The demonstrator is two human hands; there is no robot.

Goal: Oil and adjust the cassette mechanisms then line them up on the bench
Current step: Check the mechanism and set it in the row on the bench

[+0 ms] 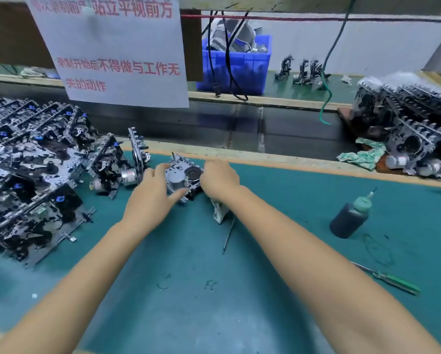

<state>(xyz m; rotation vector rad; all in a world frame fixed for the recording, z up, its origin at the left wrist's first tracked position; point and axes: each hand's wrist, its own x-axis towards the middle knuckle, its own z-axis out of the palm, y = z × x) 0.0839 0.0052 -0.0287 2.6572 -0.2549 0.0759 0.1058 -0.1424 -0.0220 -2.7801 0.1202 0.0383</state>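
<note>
Both hands are on one cassette part (184,176) that sits on the green mat (214,302), near the far edge of the bench. The left hand (151,194) holds its left side, with the fingers on top and the thumb curled under the near edge. The right hand (219,178) grips its right side with bent fingers. A white rag (219,212) and a thin metal rod (229,236) stick out from under the right hand, toward the near side; I cannot tell if that hand holds them.

On the left is a big pile of parts (27,175). A few more parts (117,164) stand on edge just left of the left hand. On the far right is another stack of parts (413,134), with a green and white cloth (362,154) beside it.

A dark oil bottle (351,217) with a pale cap stands on the mat to the right. Nearer, a green-handled screwdriver (390,278) lies flat. A blue bin (236,63) sits far back. A white paper sign (112,49) with red writing hangs at the top left.
</note>
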